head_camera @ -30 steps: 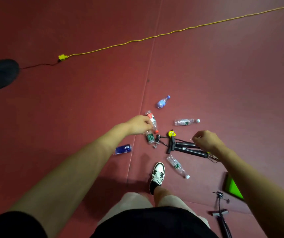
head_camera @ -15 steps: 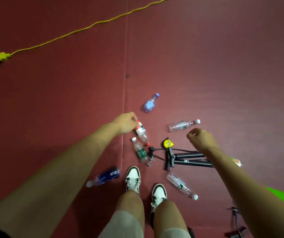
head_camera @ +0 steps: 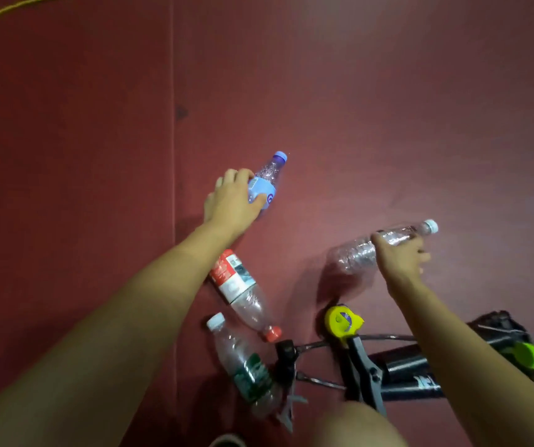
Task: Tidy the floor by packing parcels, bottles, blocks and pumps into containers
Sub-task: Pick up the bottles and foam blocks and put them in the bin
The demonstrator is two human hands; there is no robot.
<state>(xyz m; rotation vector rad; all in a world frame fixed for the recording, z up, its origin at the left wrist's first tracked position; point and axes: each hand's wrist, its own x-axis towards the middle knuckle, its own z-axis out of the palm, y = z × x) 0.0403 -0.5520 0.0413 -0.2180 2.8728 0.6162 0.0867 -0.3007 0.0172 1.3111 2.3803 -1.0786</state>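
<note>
Head view: red-label bottle (head_camera: 238, 285), green-label bottle (head_camera: 246, 366), black pump (head_camera: 401, 366) underarm.

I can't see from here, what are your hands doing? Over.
Left hand gripping blue-label bottle. Right hand gripping clear bottle. Two bottles, pump remain.

Far bottle (head_camera: 267, 179) lies on floor (head_camera: 388, 108), left hand (head_camera: 231, 201) on its near-left end. Right of it, apart: second bottle (head_camera: 365, 248) under right hand (head_camera: 399, 256). Nearer, below left forearm: two bottles side by side, labelled one (head_camera: 243, 293) farther, other (head_camera: 246, 366) closest. Pump (head_camera: 398, 366) right of those, under right forearm. Cable (head_camera: 4, 9) far left corner.
</note>
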